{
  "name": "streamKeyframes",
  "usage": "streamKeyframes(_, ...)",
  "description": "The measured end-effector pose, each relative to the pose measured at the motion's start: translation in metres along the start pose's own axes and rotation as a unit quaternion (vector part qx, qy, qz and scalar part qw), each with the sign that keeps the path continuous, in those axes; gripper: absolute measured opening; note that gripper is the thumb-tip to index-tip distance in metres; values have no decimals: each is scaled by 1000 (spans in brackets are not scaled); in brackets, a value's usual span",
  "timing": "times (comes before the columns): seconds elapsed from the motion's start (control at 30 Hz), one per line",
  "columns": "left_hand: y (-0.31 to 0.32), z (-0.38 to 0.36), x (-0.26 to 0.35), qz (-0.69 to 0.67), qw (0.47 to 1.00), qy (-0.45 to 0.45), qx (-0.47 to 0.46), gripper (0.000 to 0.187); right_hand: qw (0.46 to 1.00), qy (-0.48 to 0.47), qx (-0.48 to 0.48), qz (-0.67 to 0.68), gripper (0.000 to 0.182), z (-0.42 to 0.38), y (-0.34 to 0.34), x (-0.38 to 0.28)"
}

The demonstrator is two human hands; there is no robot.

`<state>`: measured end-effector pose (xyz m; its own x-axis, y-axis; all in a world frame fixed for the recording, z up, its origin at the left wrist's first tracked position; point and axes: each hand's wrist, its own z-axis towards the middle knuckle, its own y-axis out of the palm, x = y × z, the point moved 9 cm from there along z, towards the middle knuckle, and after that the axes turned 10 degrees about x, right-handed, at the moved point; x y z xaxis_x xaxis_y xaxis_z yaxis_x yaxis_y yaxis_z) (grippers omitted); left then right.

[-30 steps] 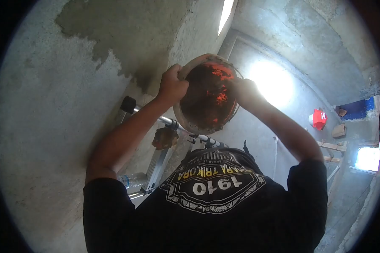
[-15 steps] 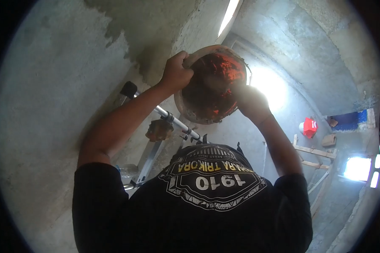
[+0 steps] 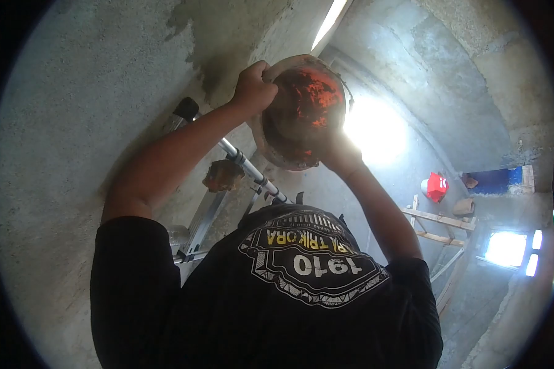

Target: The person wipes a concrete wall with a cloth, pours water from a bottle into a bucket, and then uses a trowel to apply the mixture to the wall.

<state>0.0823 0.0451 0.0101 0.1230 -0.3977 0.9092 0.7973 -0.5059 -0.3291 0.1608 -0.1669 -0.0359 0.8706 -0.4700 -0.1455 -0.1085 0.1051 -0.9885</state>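
Note:
Raised in front of me is a round, mortar-crusted bucket (image 3: 319, 92), its dark inside streaked with orange and its mouth turned toward my view. My left hand (image 3: 254, 92) wraps over the rim on the left, thumb on the inner side. At the lower right of the bucket, my right hand (image 3: 340, 152) grips near the rim; glare and shadow hide its fingertips. Below the bucket, a metal ladder (image 3: 247, 164) leans at the wall on my left. A rough brown-orange lump (image 3: 223, 176) shows beside its rail.
A plastered wall (image 3: 92, 123) with a dark damp patch (image 3: 218, 58) rises at left. Farther right are a red-and-white container (image 3: 436, 187), a wooden frame (image 3: 440, 219), and a blue panel (image 3: 498, 181). A bright window (image 3: 505, 248) shows at the right.
The bucket and both hands have shifted slightly up and left in view. My right hand now sits lower around the bucket's edge. The camera view has tilted a little.

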Motion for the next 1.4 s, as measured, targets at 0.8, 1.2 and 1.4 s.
streamKeyframes(0.8, 24, -15, 8, -42, 995, 56, -73, 25, 981, -166, 89, -45, 26, 2, -29, 19)
streamKeyframes(1.2, 14, -10, 15, -41, 994, 85, -47, 23, 981, -101, 161, 27, 38, 7, -26, -10)
streamKeyframes(1.4, 8, -9, 22, -52, 994, 96, -18, 22, 990, -80, 101, 51, 30, -1, -23, 2)
